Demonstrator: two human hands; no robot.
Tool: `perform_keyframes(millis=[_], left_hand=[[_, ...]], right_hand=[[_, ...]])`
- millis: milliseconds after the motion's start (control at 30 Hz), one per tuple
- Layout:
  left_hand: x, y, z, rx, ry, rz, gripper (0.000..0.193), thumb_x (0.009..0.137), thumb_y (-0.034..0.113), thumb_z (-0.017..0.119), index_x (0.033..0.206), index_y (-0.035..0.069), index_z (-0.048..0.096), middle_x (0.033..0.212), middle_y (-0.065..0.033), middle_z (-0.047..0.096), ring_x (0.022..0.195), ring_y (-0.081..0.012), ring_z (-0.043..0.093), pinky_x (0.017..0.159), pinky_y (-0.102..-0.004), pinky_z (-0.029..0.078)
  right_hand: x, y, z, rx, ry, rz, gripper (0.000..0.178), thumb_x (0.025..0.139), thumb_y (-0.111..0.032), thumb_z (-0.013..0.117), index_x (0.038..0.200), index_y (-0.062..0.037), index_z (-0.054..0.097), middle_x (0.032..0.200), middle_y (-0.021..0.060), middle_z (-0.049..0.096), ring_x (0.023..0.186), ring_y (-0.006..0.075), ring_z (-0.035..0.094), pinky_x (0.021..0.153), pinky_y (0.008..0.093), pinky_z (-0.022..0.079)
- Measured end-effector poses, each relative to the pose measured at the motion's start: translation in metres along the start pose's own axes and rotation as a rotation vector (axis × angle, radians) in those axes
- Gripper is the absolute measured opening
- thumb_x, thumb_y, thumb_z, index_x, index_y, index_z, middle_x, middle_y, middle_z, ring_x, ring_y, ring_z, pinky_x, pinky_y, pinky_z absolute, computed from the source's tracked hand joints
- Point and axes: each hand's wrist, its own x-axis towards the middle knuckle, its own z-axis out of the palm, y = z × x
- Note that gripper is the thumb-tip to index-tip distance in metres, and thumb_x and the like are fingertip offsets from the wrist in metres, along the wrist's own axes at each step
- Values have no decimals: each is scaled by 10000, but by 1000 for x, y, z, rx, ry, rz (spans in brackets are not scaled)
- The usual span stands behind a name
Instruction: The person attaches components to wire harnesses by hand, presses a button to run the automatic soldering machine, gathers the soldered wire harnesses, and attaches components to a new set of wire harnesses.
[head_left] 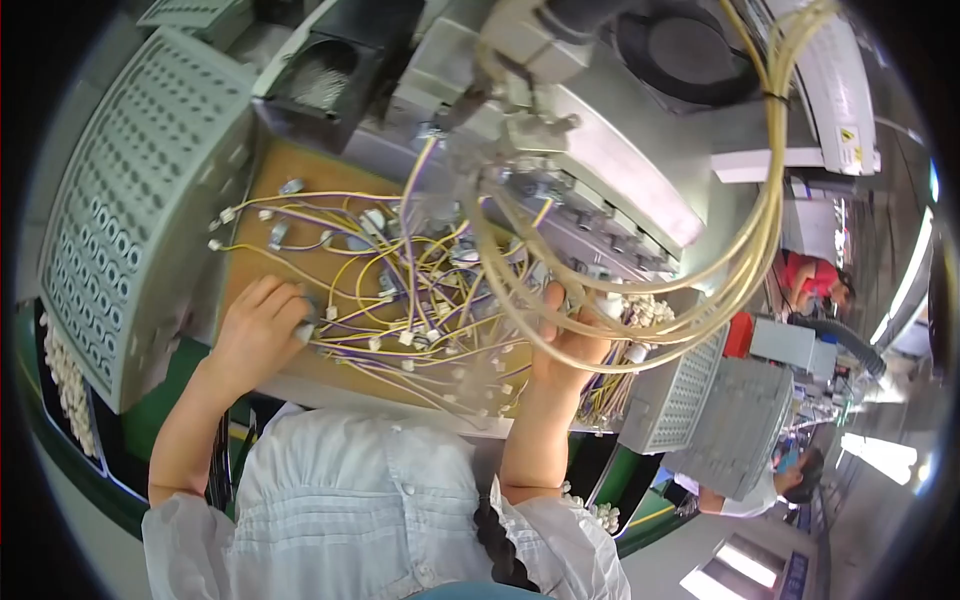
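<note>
On the left side of the board, my left hand (262,330) has its fingers curled round a small grey cylindrical part (307,322). My right hand (572,350) reaches up beside the machine, partly hidden by loops of clear yellowish tubing (690,355). Its thumb and fingers are bent toward each other; what is between them I cannot make out. Between my hands, yellow, purple and white wires (400,270) with small white connectors lie tangled on the brown work board (275,172). Several wires carry grey metal parts (278,235) at their ends.
The machine (530,130) stands along the far side of the board. A grey perforated rack (130,230) holding ringed parts stands at left; another perforated grey box (680,390) is at right. White connectors (650,312) are heaped past my right hand. Other people (805,280) are at right.
</note>
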Motion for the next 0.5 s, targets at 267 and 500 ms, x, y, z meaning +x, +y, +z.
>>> perform_keyframes(millis=[267,500], left_hand=[[27,39,-33,-396,156,-53,259,633,-24,695,873,20,609,817,-112,608,690,-301,579,574,-371,461],[43,58,-46,-351,190,13,242,589,-46,714,785,39,599,784,-112,570,668,-290,563,561,-363,456]], right_hand=[[20,-5,40,-1,14,42,412,933,-376,540,972,32,587,629,69,574,398,116,468,343,253,459],[29,-34,2,-369,-173,189,540,907,-462,557,1185,-2,504,986,161,639,848,263,642,655,365,543]])
